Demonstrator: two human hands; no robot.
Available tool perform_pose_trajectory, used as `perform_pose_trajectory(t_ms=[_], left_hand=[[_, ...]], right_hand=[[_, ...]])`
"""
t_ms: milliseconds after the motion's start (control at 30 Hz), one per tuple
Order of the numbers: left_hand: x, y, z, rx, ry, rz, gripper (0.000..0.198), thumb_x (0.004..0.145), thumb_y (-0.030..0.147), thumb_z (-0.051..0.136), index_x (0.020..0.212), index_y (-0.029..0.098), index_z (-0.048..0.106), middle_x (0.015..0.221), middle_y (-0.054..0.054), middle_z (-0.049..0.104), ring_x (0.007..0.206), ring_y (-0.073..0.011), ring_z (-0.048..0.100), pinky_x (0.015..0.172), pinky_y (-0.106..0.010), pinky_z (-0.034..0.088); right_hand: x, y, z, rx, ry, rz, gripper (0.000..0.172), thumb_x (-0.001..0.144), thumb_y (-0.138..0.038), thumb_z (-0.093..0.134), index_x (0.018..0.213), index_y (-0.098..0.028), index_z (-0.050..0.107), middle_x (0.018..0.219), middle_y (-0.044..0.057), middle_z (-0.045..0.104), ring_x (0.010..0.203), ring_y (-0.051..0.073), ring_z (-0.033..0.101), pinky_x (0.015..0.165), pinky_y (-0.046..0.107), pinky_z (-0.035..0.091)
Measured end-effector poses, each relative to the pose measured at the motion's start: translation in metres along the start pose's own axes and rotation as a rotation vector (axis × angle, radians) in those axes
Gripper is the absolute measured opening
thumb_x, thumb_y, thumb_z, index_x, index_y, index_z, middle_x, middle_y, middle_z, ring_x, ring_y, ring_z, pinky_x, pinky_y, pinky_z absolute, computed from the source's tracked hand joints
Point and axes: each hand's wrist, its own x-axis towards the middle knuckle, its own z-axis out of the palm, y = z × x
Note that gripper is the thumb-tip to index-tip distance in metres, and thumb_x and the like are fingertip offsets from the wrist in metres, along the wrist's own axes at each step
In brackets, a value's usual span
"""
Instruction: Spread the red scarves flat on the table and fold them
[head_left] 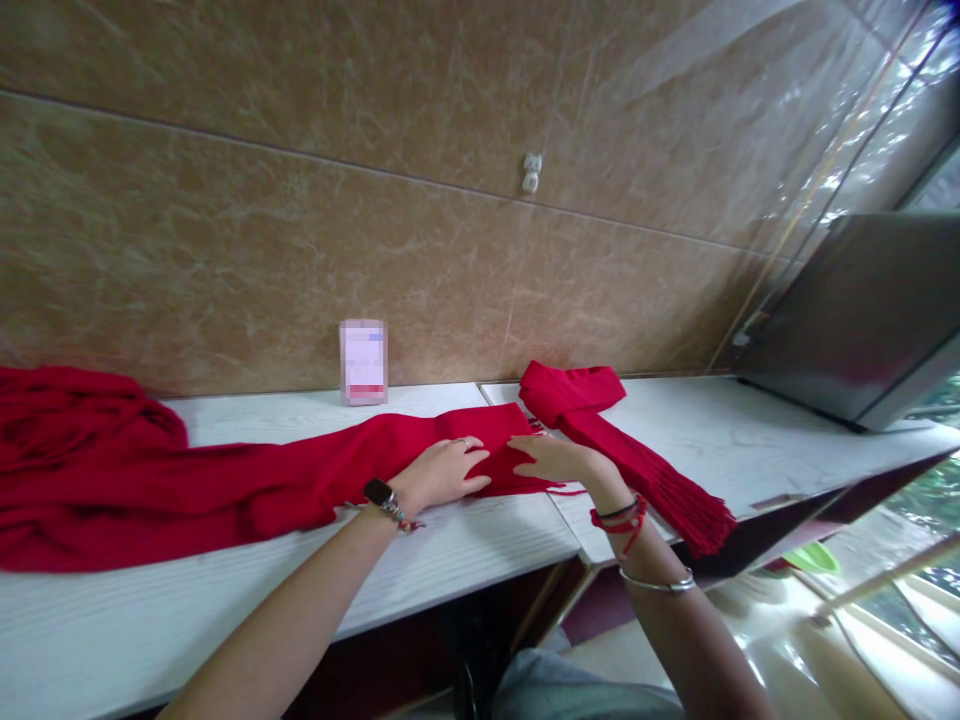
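A long red scarf [285,485] stretches along the white tabletop from the left, its right end lying flat beneath my hands. My left hand [442,472] rests on it with fingers spread. Near the scarf's fringed end, my right hand [553,460] lies with its fingers outstretched over the cloth. To the right of that hand is another red scarf [637,465], narrow and folded over at the back, its fringe hanging over the front edge. At the far left, more red cloth [82,415] is heaped in a loose pile.
A blurred phone-like card [364,362] leans upright against the brown marbled wall [262,250]. The white tabletop [450,550] has a seam near its middle. A grey box-shaped appliance [862,320] stands at the right end. A small white hook [532,172] is on the wall.
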Motion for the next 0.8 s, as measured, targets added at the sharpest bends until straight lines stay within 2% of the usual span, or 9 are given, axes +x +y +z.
perform_pose_trajectory(t_ms=[100,200,400,600,800], left_hand=[[-0.006,0.009,-0.011,0.021,-0.043,0.079,0.036,0.082,0.043,0.049,0.11,0.021,0.054,0.109,-0.005,0.054,0.09,-0.0178,0.055,0.074,-0.026,0.043],[-0.003,0.011,-0.015,0.047,-0.068,0.087,0.024,0.084,0.033,0.048,0.103,0.021,0.057,0.1,-0.004,0.057,0.084,-0.016,0.056,0.066,-0.023,0.043],[0.001,0.01,-0.016,0.093,-0.09,0.098,0.019,0.085,0.015,0.041,0.096,0.018,0.057,0.091,-0.004,0.059,0.083,-0.0149,0.056,0.069,-0.023,0.042],[0.0,0.018,-0.018,0.093,-0.025,0.073,0.02,0.085,0.033,0.047,0.094,0.018,0.054,0.091,-0.004,0.057,0.08,-0.0163,0.056,0.061,-0.023,0.042],[0.001,0.022,-0.014,0.119,-0.011,0.033,0.01,0.085,0.02,0.044,0.09,0.017,0.052,0.087,-0.004,0.058,0.079,-0.016,0.057,0.062,-0.024,0.042]], right_hand=[[-0.014,0.007,-0.001,0.036,0.01,-0.082,0.048,0.073,-0.022,0.057,0.12,-0.017,0.052,0.122,0.012,0.052,0.111,0.024,0.049,0.094,0.035,0.039],[-0.022,0.007,-0.001,0.052,0.034,-0.121,0.042,0.074,-0.02,0.056,0.116,-0.018,0.055,0.12,0.01,0.054,0.109,0.022,0.051,0.094,0.034,0.039],[-0.027,0.001,0.001,0.038,0.125,-0.181,0.032,0.079,-0.009,0.043,0.104,-0.014,0.062,0.107,0.01,0.063,0.098,0.017,0.058,0.088,0.028,0.042],[-0.034,-0.005,0.0,-0.011,0.268,-0.192,0.032,0.074,-0.005,0.043,0.097,-0.018,0.061,0.092,0.006,0.065,0.083,0.015,0.059,0.074,0.024,0.044],[-0.037,-0.003,0.007,-0.087,0.407,-0.211,0.027,0.074,-0.003,0.041,0.089,-0.016,0.06,0.083,0.005,0.06,0.075,0.014,0.055,0.067,0.022,0.041]])
